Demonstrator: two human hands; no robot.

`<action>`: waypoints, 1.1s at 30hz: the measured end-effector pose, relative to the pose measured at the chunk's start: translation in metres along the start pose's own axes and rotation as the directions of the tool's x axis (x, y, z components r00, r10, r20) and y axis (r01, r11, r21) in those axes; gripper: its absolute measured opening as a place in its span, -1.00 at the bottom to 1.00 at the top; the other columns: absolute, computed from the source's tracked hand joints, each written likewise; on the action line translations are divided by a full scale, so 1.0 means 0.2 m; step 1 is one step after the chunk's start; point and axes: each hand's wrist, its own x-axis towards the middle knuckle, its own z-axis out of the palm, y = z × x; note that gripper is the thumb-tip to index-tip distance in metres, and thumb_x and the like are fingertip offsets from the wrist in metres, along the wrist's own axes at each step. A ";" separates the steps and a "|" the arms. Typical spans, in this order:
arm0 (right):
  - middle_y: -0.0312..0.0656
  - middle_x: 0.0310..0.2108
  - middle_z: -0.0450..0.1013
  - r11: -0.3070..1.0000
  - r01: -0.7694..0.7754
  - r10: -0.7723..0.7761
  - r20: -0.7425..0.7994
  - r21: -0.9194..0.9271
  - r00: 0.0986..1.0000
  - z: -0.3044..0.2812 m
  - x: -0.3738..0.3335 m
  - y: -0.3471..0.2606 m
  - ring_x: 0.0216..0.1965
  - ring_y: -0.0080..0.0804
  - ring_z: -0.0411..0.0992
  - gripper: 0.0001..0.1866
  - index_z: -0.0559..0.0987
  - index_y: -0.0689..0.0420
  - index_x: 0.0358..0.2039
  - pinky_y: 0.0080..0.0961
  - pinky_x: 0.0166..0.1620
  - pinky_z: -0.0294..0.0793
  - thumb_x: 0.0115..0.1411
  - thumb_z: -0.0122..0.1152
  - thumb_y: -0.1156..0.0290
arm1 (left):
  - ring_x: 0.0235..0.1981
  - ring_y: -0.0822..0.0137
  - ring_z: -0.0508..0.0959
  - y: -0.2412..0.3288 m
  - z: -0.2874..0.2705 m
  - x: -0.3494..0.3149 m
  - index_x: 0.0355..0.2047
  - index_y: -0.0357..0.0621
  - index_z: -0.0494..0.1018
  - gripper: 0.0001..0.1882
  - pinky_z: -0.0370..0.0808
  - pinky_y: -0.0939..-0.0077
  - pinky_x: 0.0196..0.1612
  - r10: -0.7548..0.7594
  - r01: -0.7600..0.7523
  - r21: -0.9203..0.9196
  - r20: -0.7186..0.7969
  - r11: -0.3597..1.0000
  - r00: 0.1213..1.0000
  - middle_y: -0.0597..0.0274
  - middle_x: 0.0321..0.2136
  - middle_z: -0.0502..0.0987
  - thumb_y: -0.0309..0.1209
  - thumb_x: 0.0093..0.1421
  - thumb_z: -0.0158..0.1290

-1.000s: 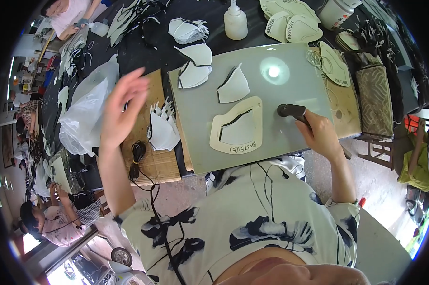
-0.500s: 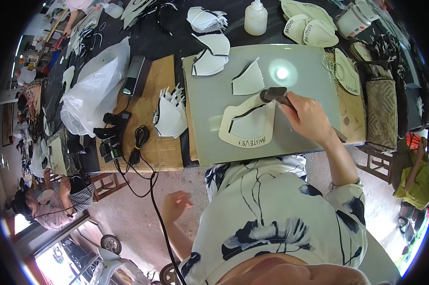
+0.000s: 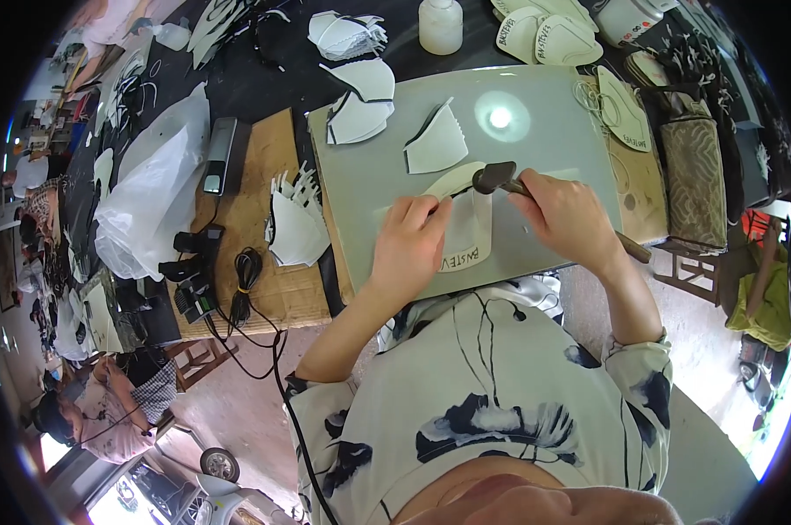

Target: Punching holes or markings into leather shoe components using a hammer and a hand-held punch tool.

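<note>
The right hand [image 3: 575, 219] is gripping a hammer [image 3: 493, 178] by its handle, and the dark head is standing at the far right part of the cream pattern piece [image 3: 484, 223]; whether they are touching, I cannot tell. The left hand [image 3: 410, 245] is holding its fingers close together upon this piece; whether they are pinching something, I cannot tell. The pattern piece is lying by the near edge of the grey board [image 3: 553, 122], closer to the left corner. One white piece [image 3: 439, 144] is lying between it and the far edge.
</note>
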 end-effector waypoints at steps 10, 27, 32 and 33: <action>-0.12 -0.56 0.49 0.990 0.041 -0.039 0.017 -0.135 0.999 0.08 0.01 0.02 -0.57 -0.07 0.51 -0.68 0.41 0.17 -0.35 -0.21 -0.50 0.48 0.36 0.08 0.16 | -0.19 0.11 0.49 0.02 0.03 0.01 -0.07 -0.26 0.55 -0.62 0.51 0.27 -0.17 0.044 -0.043 0.104 -0.004 0.994 0.999 0.16 -0.20 0.48 -0.62 0.04 0.14; -0.15 -0.56 0.45 0.981 0.095 -0.087 0.051 -0.170 0.995 0.05 0.04 -0.06 -0.61 -0.11 0.49 -0.71 0.38 0.18 -0.37 -0.26 -0.56 0.46 0.34 0.13 0.21 | -0.16 0.16 0.48 0.03 0.03 0.01 -0.07 -0.31 0.55 -0.60 0.52 0.33 -0.15 0.122 -0.123 0.228 0.019 0.966 0.992 0.19 -0.18 0.46 -0.60 0.00 0.14; -0.11 -0.53 0.46 0.985 0.052 -0.039 0.085 -0.162 0.996 0.04 0.05 -0.04 -0.58 -0.08 0.49 -0.73 0.38 0.19 -0.35 -0.22 -0.53 0.44 0.31 0.16 0.25 | -0.15 0.17 0.46 0.01 0.02 0.01 -0.05 -0.39 0.51 -0.57 0.49 0.30 -0.12 0.166 -0.175 0.222 0.057 0.959 0.984 0.13 -0.16 0.42 -0.52 0.01 0.10; -0.12 -0.54 0.45 0.986 0.067 -0.058 0.063 -0.152 0.996 0.04 0.04 -0.04 -0.58 -0.09 0.49 -0.72 0.38 0.18 -0.36 -0.23 -0.53 0.44 0.32 0.16 0.24 | -0.15 0.17 0.46 0.01 0.02 0.01 -0.05 -0.39 0.51 -0.57 0.49 0.30 -0.12 0.165 -0.174 0.223 0.057 0.959 0.985 0.13 -0.16 0.42 -0.52 0.01 0.10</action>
